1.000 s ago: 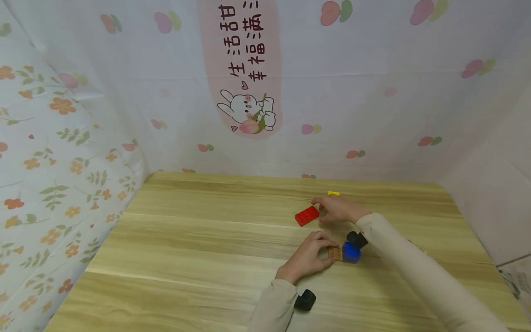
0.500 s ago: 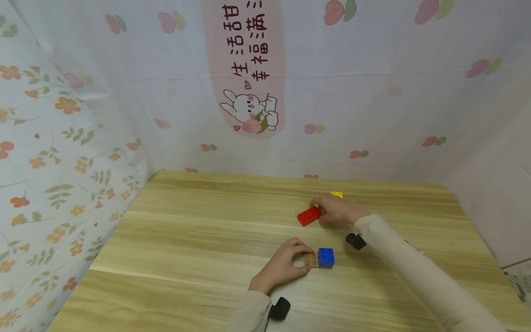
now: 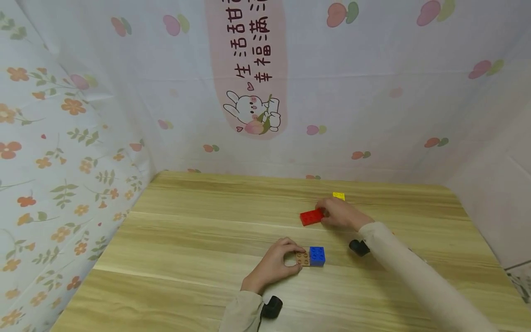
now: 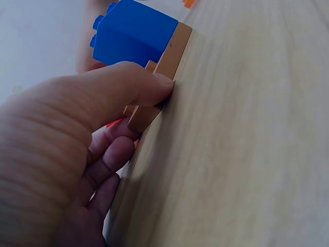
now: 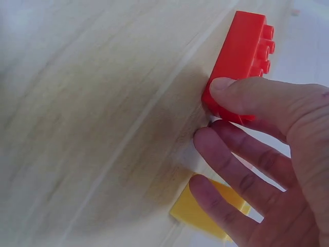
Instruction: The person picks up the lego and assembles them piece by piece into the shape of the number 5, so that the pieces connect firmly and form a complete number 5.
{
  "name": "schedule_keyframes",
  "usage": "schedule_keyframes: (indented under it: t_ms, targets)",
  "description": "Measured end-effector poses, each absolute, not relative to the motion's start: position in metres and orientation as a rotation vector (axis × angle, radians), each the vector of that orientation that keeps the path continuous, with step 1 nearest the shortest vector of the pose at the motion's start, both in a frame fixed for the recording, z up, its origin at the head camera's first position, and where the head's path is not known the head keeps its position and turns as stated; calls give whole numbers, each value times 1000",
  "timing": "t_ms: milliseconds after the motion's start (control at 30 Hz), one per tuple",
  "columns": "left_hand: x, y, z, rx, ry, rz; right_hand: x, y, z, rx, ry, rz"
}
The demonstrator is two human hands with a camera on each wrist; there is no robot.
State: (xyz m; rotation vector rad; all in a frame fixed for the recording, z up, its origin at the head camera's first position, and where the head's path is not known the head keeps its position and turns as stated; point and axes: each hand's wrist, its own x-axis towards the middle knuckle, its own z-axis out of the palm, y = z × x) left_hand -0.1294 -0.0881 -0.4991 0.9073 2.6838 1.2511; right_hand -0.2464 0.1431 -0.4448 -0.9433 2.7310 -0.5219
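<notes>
In the head view my left hand (image 3: 274,263) pinches a flat brown building brick (image 3: 303,259) between thumb and fingers. A taller blue brick (image 3: 317,256) with studs is fixed on the brown brick's right end. The left wrist view shows my thumb along the side of the brown brick (image 4: 174,51), close over the tabletop. Farther back, my right hand (image 3: 340,213) grips the right end of a red brick (image 3: 311,216), which has two rows of studs. In the right wrist view my thumb lies on the red brick's side (image 5: 235,56), its other fingers spread below.
A yellow brick (image 3: 339,196) stands just behind my right hand, partly covered by it. The wood-grain tabletop (image 3: 186,240) ends at a patterned cloth (image 3: 373,106) at the back. Black wrist mounts (image 3: 271,307) sit on both sleeves.
My left hand has slid left across the table with the brown and blue bricks. The red brick has turned slightly in my right hand, which stays in nearly the same spot.
</notes>
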Motion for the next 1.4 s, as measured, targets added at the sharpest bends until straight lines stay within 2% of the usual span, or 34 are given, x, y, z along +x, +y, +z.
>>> schedule_keyframes:
  t_ms: [600,933,1400]
  targets:
    - [-129,-87,-499,896,2686,1269,-202,178,-443,-767,2796,-944]
    - [-132,-84,-504,859,2714,1372,-173,188,-442,-854,2872,-1048]
    - [-142,-78,-505,834,2737,1410,-154,191,-441,-836,2948,-1103]
